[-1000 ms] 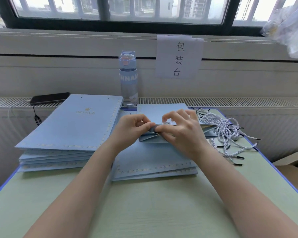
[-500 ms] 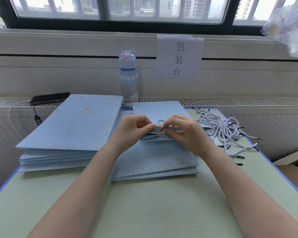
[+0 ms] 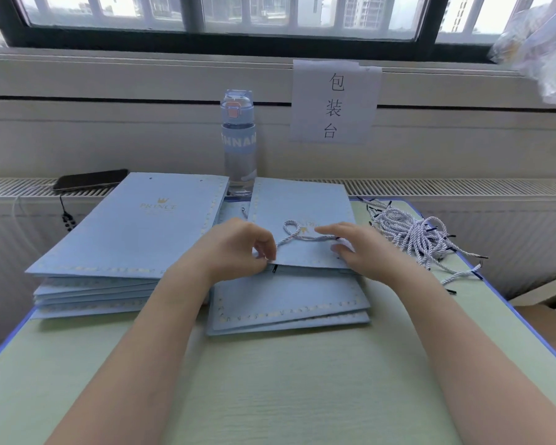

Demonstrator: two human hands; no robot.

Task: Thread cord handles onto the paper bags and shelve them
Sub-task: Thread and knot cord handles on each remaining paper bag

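A flat light-blue paper bag (image 3: 299, 207) lies on top of a small pile of the same bags in the middle of the table. A white twisted cord (image 3: 294, 232) loops across its near part. My left hand (image 3: 238, 248) pinches the bag's near edge at the cord's left end, where a black cord tip (image 3: 275, 268) pokes out below. My right hand (image 3: 357, 248) grips the bag's right near edge, its forefinger stretched along the cord. A taller stack of blue bags (image 3: 126, 232) sits to the left. Loose cords (image 3: 414, 236) lie heaped on the right.
A water bottle (image 3: 238, 139) stands behind the bags against the wall. A dark phone (image 3: 90, 180) rests on the radiator ledge at the left. A paper sign (image 3: 334, 102) hangs on the wall. The green table (image 3: 270, 396) has a blue rim.
The bag's upper layer has been laid flat and my hands have moved apart. The cord now lies as a loop across the bag's face.
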